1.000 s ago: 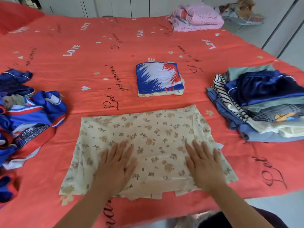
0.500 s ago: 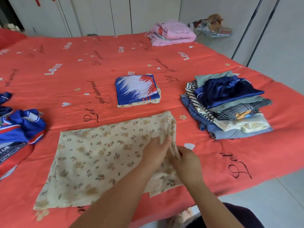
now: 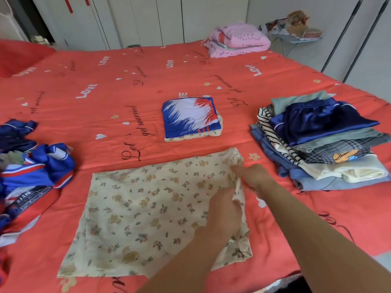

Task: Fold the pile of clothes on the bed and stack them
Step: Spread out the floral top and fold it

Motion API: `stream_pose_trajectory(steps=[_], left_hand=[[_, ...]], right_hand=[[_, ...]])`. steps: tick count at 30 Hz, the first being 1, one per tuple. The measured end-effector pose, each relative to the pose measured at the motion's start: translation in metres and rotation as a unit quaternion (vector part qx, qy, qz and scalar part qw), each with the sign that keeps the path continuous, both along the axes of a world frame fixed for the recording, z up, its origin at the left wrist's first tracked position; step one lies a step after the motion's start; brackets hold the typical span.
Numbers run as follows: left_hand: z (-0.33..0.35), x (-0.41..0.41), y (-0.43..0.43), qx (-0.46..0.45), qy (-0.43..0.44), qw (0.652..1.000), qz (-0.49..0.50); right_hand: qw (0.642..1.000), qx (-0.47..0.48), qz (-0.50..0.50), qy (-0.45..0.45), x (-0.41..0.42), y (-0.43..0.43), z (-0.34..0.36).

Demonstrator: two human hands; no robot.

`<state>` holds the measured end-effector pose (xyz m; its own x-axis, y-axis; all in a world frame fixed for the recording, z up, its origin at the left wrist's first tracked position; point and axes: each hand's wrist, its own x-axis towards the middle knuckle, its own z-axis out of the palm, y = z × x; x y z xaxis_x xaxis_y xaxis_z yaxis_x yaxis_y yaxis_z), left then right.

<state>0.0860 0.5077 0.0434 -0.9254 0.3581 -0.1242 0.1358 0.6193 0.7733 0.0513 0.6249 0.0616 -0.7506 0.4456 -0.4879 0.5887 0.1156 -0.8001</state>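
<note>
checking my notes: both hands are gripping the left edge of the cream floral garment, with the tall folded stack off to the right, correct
Not quite. In the head view the left hand and right hand grip the right edge of the cream floral garment, not the left edge. The rest holds: the tall folded stack sits off to the right.

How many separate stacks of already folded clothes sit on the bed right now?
3. A small blue-and-white stack at the centre, a tall mixed stack at the right edge, and a pink stack at the far side. The unfolded heap on the left is not counted.
</note>
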Motion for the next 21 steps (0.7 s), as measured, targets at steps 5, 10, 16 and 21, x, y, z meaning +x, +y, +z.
stream_pose_trajectory(steps=[5,10,16,21], left_hand=[[0.034,-0.004,-0.049,0.083,-0.001,0.996,0.025],[0.065,-0.008,-0.145,0.183,-0.021,0.977,0.107],[0.04,0.0,-0.262,0.161,-0.028,0.954,0.253],[-0.013,0.004,-0.311,0.046,-0.075,0.957,0.278]], right_hand=[[0.996,-0.073,-0.033,0.04,-0.03,-0.03,0.025],[0.985,-0.054,0.036,0.157,-0.051,-0.127,0.052],[0.952,0.045,0.245,0.177,-0.057,-0.254,0.045],[0.907,0.178,0.362,0.122,-0.032,-0.284,0.009]])
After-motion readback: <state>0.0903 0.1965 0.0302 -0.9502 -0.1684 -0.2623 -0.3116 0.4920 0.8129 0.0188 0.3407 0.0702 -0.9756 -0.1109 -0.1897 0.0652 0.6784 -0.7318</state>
